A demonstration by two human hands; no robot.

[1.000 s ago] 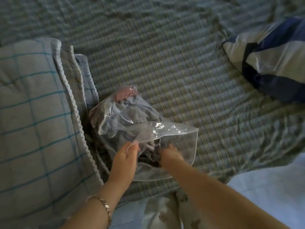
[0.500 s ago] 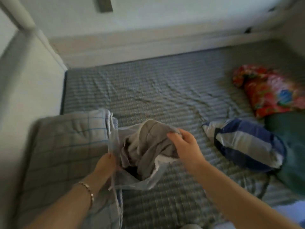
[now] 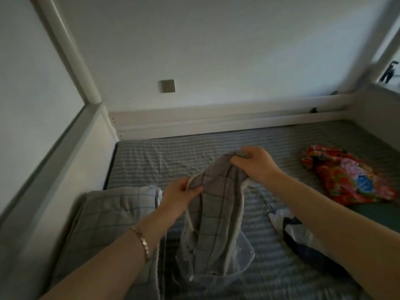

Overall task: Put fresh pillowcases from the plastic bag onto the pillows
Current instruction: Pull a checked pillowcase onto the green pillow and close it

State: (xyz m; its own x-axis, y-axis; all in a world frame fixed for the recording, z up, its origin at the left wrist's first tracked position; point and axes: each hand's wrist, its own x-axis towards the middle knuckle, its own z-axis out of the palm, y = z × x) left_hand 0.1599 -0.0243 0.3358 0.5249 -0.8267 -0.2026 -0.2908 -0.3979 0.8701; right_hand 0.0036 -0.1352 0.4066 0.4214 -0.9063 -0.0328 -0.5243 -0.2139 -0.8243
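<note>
Hauled up higher now, grey checked pillowcase (image 3: 213,204), lower end in the plastic bag (image 3: 246,257); left grip (image 3: 179,198) pinching its edge, right grip (image 3: 255,167) clutching the top.

Bare forearms; a rose-gold link bracelet (image 3: 141,243) circles the left wrist.

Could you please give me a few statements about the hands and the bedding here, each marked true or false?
1. The left hand and the right hand both grip the grey checked pillowcase. True.
2. The pillowcase is wholly out of the plastic bag. False: its lower end hangs inside the bag.
3. The bracelet is on the right wrist. False: it is on the left wrist.
4. A red flowered bundle lies on the bed at the right. True.
</note>
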